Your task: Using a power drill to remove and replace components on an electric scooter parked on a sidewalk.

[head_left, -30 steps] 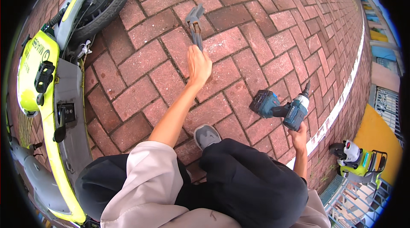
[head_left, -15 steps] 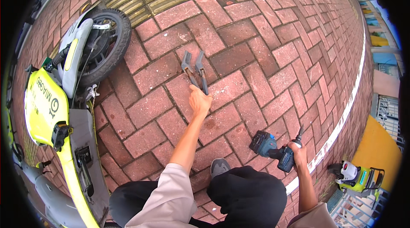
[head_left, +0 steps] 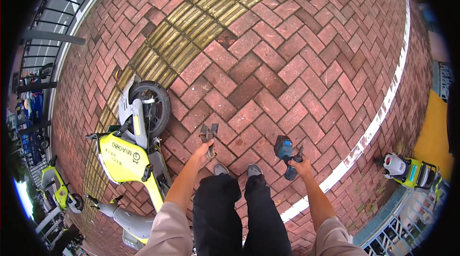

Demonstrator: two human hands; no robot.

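In my left hand (head_left: 204, 149) is a dark, two-pronged metal part (head_left: 209, 132), shaped like a scooter kickstand, with flat angled ends pointing away from me. My fingers close around its near end. My right hand (head_left: 302, 166) grips a blue and black cordless drill (head_left: 290, 173) near its chuck, its bit pointing away and its battery (head_left: 283, 145) to the left. Left of my left arm, a yellow and grey electric scooter (head_left: 120, 157) lies on its side, front wheel (head_left: 152, 107) outward. Below my hands are my grey shoes (head_left: 254, 170) and black trousers (head_left: 216, 208).
Red brick paving (head_left: 268, 78) surrounds me, crossed by a yellow tactile strip (head_left: 187, 35). A white line (head_left: 357, 153) curves along the right. Another yellow scooter (head_left: 409, 172) stands by a blue railing (head_left: 397, 227) at right. More scooters (head_left: 60, 184) and a dark fence (head_left: 52, 21) are at left.
I have risen from a bent stance to standing, and both shoes now show. Both hands keep hold of the same things. The left hand and metal part have come nearer my legs.
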